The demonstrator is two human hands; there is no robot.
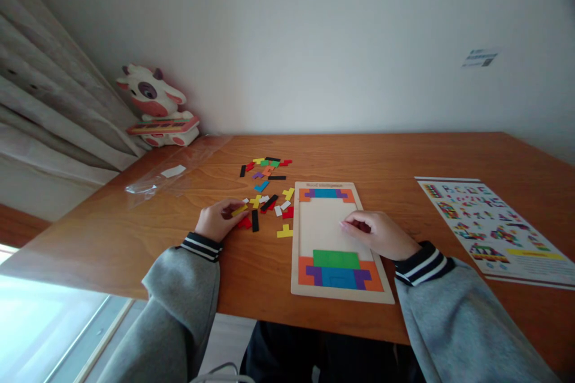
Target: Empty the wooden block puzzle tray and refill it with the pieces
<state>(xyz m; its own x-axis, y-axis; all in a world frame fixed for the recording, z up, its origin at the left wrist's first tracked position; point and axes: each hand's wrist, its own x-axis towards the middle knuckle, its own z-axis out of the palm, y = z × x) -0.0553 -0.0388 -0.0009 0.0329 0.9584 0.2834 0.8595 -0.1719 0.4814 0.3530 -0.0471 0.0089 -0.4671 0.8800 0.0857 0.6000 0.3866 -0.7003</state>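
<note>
A wooden puzzle board (320,224) lies flat in front of me, with coloured blocks fitted along its far edge and a green, orange, purple and blue group at its near end. My right hand (380,232) rests on the board's right side, fingers curled and pressed onto the bare wood; something dark shows under the fingertips but I cannot make it out. My left hand (220,218) lies left of the board with its fingers closed on a yellow piece (239,210). Loose coloured pieces (267,185) are scattered just beyond and beside that hand.
A printed pattern sheet (489,227) lies at the right of the wooden table (381,158). A clear plastic bag (173,173) sits at the left, a cow toy (155,106) in the back left corner by the curtain. The near table edge runs just under my forearms.
</note>
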